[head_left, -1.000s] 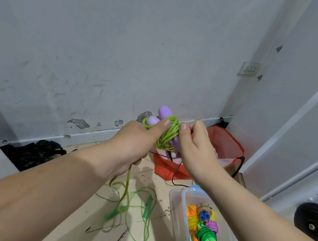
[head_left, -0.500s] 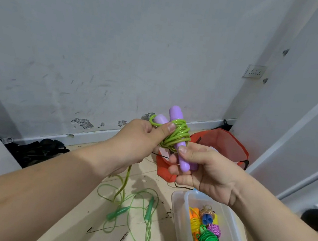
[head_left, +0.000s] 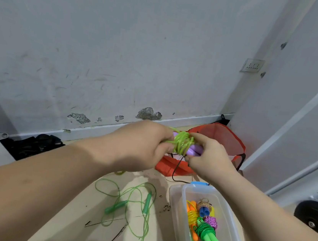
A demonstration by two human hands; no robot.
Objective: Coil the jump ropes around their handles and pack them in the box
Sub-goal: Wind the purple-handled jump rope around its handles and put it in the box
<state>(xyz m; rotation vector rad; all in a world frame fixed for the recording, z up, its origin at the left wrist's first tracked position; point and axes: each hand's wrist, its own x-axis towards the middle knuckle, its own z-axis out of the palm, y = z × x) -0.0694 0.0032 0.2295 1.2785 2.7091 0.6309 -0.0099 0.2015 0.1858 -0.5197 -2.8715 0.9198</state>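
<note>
Hands: our left hand (head_left: 139, 146) and right hand (head_left: 207, 158) both grip the coiled rope (head_left: 182, 144).
Box (head_left: 182, 219): on the floor (head_left: 75, 210), holds other coiled ropes (head_left: 207, 231).

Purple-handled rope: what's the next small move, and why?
Probably lower the purple-handled rope into the clear box. Its lime cord looks fully wound round the handles, left hand and right hand both grip it, and the box sits open just below them with coiled ropes already inside.
</note>
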